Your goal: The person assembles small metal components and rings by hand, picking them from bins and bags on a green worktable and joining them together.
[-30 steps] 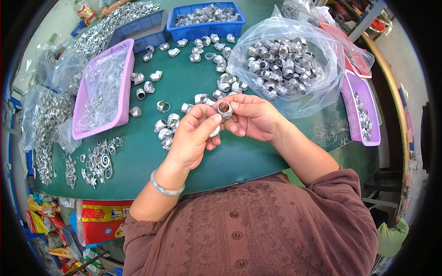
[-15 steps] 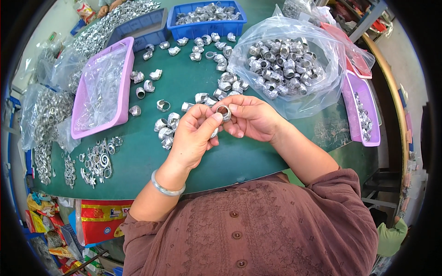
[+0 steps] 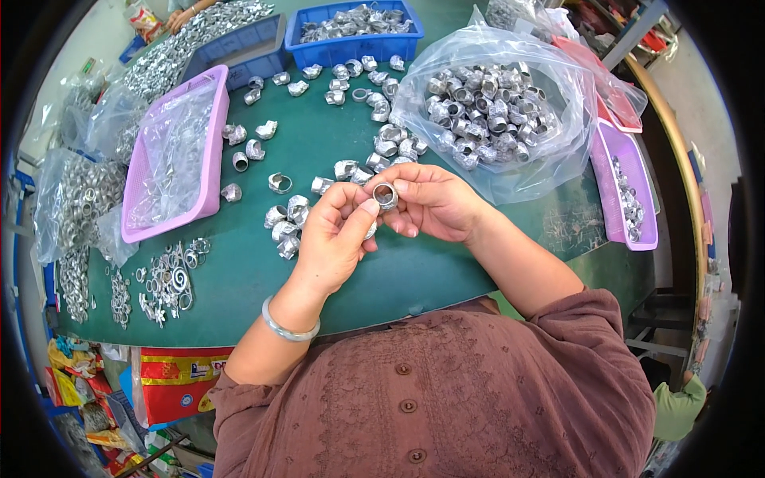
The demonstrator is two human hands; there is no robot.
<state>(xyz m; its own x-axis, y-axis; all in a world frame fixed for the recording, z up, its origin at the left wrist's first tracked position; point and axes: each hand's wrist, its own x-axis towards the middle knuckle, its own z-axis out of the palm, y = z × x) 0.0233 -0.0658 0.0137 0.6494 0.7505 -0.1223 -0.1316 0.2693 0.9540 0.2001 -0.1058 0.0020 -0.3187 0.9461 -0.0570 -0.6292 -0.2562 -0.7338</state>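
Observation:
A silver ring is pinched between my two hands, its round opening turned up toward me. My left hand, with a pale bangle on the wrist, grips its left side by thumb and fingers. From the other side, my right hand holds the ring's upper right edge. Another silver piece shows partly by the left fingers; whether they hold it I cannot tell. Just left of my hands lies a small cluster of silver rings, and more rings lie beyond the fingers.
An open clear bag full of rings stands right of centre. Blue bins sit at the back, a pink basket left, a purple basket right. Flat metal pieces lie front left. Another person's hand is far left.
The ring has tilted slightly in my fingers, so its opening shows wider. Both hands keep nearly the same place and grip. The other person's hand at the far left has shifted.

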